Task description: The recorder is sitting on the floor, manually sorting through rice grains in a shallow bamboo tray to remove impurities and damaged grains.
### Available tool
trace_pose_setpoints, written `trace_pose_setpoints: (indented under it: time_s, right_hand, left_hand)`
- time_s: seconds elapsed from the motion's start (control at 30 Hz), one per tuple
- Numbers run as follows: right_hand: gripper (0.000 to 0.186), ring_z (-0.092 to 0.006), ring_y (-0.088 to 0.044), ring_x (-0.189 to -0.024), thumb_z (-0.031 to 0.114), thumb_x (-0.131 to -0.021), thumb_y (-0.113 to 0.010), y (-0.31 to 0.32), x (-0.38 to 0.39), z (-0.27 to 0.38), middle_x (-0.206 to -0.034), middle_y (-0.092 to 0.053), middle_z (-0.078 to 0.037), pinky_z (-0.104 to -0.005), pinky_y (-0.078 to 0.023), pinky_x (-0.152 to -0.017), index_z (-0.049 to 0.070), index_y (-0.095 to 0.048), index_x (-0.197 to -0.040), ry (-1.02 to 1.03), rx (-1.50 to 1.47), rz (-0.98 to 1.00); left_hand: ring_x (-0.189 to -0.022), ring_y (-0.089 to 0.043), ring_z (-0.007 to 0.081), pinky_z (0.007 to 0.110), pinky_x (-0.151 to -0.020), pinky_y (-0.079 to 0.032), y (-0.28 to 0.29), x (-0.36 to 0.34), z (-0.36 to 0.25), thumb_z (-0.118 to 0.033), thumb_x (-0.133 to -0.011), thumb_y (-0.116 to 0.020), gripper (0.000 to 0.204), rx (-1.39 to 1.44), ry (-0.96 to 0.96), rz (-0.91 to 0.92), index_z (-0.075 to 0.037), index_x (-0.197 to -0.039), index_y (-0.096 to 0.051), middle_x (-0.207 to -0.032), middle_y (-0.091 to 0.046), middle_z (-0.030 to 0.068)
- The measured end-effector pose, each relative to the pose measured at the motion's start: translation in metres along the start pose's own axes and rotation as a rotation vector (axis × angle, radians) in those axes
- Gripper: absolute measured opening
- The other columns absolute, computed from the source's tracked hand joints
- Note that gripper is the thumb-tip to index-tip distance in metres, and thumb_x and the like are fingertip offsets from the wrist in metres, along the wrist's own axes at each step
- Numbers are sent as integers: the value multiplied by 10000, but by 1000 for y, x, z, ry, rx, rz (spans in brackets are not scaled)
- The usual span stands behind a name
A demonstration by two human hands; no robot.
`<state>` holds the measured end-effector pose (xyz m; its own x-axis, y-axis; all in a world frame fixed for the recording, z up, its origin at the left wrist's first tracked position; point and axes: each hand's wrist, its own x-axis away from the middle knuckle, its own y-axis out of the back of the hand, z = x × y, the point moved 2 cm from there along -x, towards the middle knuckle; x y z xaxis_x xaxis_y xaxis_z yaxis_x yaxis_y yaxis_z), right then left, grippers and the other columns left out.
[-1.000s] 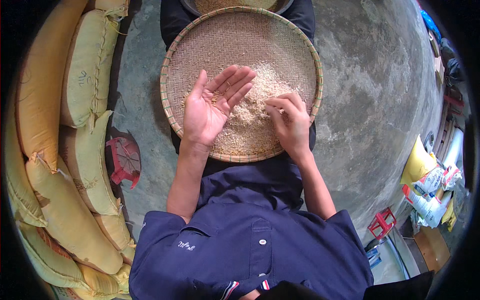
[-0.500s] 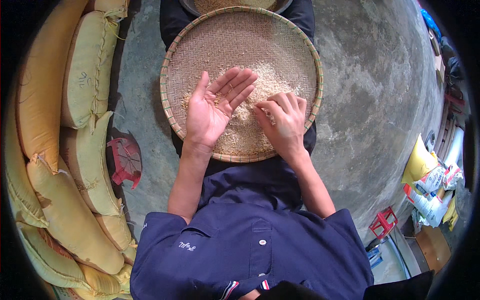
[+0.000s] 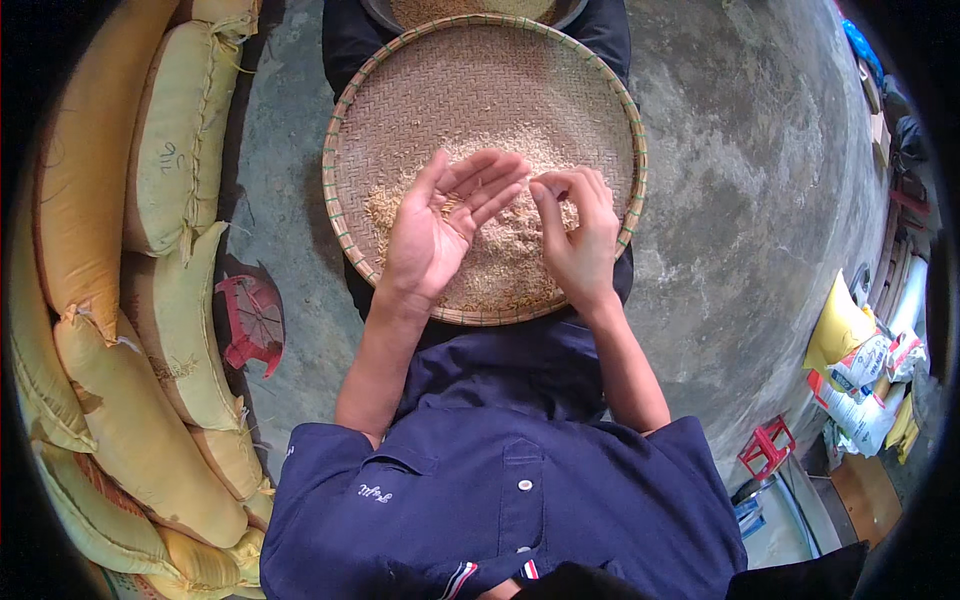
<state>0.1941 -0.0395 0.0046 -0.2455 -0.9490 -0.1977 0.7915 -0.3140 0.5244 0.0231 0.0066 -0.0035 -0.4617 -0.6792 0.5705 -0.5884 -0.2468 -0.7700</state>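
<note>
A round woven bamboo tray (image 3: 440, 80) rests over my lap, with pale, husk-flecked grain (image 3: 480, 280) spread across its lower half. My left hand (image 3: 430, 230) is held palm up above it, slightly cupped, with several golden grains lying in it. Just to its right, my right hand (image 3: 577, 220) has thumb and index finger pinched beside the left fingertips. Whatever it holds, if anything, is too small to make out.
Beyond the tray sits a dark bowl of grain (image 3: 378, 12). Stacked yellow sacks (image 3: 160, 410) line the left, beside a red plastic stool (image 3: 250, 320). At right are crumpled bags (image 3: 850, 370) and a red stool (image 3: 768, 445) on the concrete floor (image 3: 720, 250).
My left hand has shifted a little right and down. My right hand has lifted from over the grain and turned, bringing its pinched fingers beside the left fingertips.
</note>
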Motion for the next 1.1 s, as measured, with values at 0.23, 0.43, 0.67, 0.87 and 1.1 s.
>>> trace_pose_setpoints:
  time_s: [0.23, 0.43, 0.67, 0.87, 1.1]
  right_hand:
    - [141, -278, -641, -926, 130, -886, -782, 2, 13, -9, -929, -644, -63, -409, -475, -854, 95, -734, -1014, 104, 181, 293]
    - [144, -253, -633, -915, 161, -868, -794, 2, 12, -6, -927, -638, -36, -404, -472, -829, 124, -731, -992, 198, 283, 271]
    - [123, -221, -635, -904, 171, -884, -782, 1, 11, -2, -907, -632, -17, -407, -464, -845, 134, -708, -974, 346, 415, 245]
    - [119, -234, -643, -902, 136, -888, -775, 2, 11, -7, -896, -643, -31, -410, -449, -870, 106, -702, -977, 265, 308, 180]
    - [141, -248, -632, -892, 69, -895, -769, 5, 1, 7, -903, -645, -40, -387, -434, -876, 84, -717, -1025, 210, 135, 109]
  left_hand:
    - [-1371, -571, 459, 519, -1210, -471, 13, -2, -15, -343, -1155, -402, 557, 103, -87, -37, 159, -1331, -565, -1395, -596, 367]
    - [-1384, -556, 464, 528, -1220, -460, 7, -1, -10, -341, -1155, -399, 564, 67, -91, -61, 171, -1352, -529, -1411, -572, 377]
    - [-1425, -509, 479, 541, -1237, -430, 7, -1, -7, -318, -1157, -376, 554, 45, -74, -70, 163, -1369, -551, -1448, -555, 375]
    - [-1415, -526, 466, 530, -1231, -439, 4, -1, -6, -322, -1160, -356, 560, 2, -62, -74, 160, -1371, -548, -1440, -566, 364]
    - [-1388, -562, 438, 500, -1222, -452, -4, 1, 10, -342, -1164, -347, 570, -173, 83, -79, 146, -1379, -547, -1435, -576, 349]
